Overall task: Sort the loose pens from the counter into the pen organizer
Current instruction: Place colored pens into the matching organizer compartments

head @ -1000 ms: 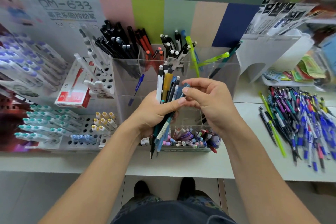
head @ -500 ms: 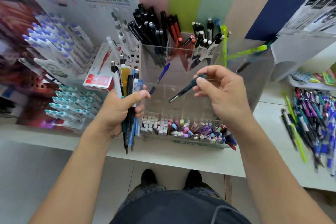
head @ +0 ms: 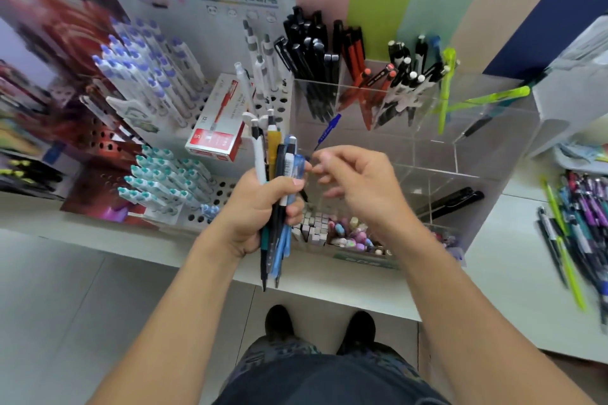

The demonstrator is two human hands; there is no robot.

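Dark pen (head: 449, 203) now in organizer (head: 493, 154), right hand (head: 358, 184) fingers released, left hand (head: 260, 207) gripping pen bundle (head: 279, 174)

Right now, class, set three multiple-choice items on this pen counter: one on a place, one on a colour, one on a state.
1. Where does the pile of loose pens lie?
A. right of the organizer
B. on the floor
C. inside the red box

2. What colour are the pens leaning in the organizer's back right?
A. pink
B. lime green
C. white

3. What does the left hand do?
A. rests flat
B. grips a pen bundle
C. points

Answers: 1 A, they spread along the counter's right edge. 2 B, lime green pens. 3 B, fingers wrap the pen bundle.
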